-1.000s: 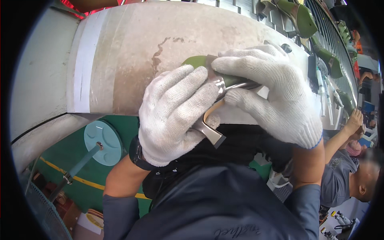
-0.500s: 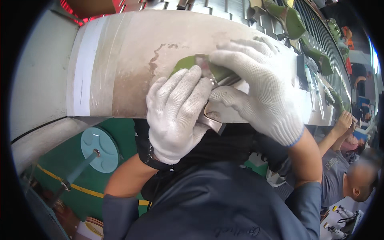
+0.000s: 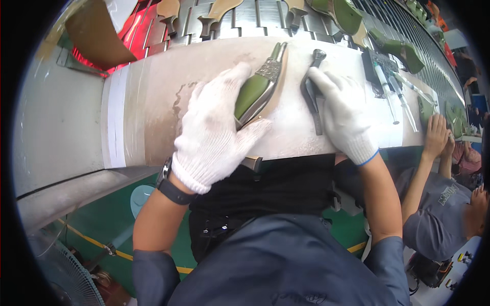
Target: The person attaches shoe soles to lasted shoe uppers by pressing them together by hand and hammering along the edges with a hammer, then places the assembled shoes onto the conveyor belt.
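My gloved left hand (image 3: 212, 122) grips a high-heeled shoe on a green last (image 3: 252, 94), which lies slanted on the bench, toe toward its far side. A glittering band crosses the shoe near the toe, and a tan sole edge shows on its right. To the right, my gloved right hand (image 3: 347, 109) has its fingers curled against a dark metal hand tool (image 3: 311, 94) with a knobbed end. The index finger crosses the tool; the thumb is hidden. Both hands are over the pale bench top (image 3: 291, 132).
Beyond the bench, a slatted metal conveyor (image 3: 255, 19) carries tan soles (image 3: 219, 13) and green lasts (image 3: 347, 15). Syringes (image 3: 393, 92) lie beside a dark block on the right. A co-worker's hands (image 3: 436, 135) are farther right. A brown curved panel (image 3: 97, 35) stands far left.
The shoe, earlier turned sideways between both hands, now points away in my left hand alone. My right hand has left the shoe and is at the dark tool. The view has shifted.
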`<action>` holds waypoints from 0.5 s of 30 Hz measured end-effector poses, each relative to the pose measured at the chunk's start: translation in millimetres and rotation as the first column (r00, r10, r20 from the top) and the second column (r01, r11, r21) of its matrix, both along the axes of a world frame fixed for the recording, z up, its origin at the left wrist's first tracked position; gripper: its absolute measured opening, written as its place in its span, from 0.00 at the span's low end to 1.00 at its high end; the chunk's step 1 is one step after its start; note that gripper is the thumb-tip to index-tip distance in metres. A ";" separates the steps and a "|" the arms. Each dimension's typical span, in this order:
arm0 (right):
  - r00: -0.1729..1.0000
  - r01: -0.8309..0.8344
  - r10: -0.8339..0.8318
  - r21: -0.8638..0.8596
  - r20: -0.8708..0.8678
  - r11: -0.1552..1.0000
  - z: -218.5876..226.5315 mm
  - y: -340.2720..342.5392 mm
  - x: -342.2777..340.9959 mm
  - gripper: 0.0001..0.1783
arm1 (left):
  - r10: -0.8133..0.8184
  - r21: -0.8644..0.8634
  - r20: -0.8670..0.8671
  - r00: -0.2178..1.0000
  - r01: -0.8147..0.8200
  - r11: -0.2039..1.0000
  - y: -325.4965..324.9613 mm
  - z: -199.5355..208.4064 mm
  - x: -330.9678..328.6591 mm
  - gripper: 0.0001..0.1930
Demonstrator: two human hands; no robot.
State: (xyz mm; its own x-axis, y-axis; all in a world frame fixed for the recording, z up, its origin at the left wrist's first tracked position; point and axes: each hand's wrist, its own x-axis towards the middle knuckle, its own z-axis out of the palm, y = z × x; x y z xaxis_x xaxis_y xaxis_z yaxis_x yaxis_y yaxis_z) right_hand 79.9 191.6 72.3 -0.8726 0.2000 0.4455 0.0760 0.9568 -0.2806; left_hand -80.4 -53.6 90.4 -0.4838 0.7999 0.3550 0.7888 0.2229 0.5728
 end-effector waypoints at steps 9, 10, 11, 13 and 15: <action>0.996 -0.003 0.058 -0.640 0.065 0.768 14.1 -6.4 -9.8 0.21 | -0.034 -0.178 0.099 0.995 0.051 0.983 32.2 6.5 -8.0 0.51; 0.987 -0.159 0.101 -0.845 -0.124 0.511 20.4 -7.6 -10.2 0.17 | -0.040 -0.182 0.099 0.994 0.058 0.982 34.3 5.4 -8.1 0.51; 0.983 -0.157 0.166 -0.837 -0.081 0.524 36.0 -4.0 -10.8 0.16 | -0.039 -0.156 0.108 0.993 0.056 0.986 33.8 6.8 -8.1 0.51; 0.961 -0.276 0.144 -0.841 -0.236 0.465 40.9 9.1 -19.1 0.17 | -0.048 -0.129 0.133 0.990 0.066 0.989 37.1 8.9 -8.1 0.50; 0.978 -0.208 0.099 -0.874 -0.183 0.438 61.2 10.2 -31.6 0.20 | -0.051 -0.165 0.135 0.990 0.074 0.983 32.4 11.7 -12.0 0.51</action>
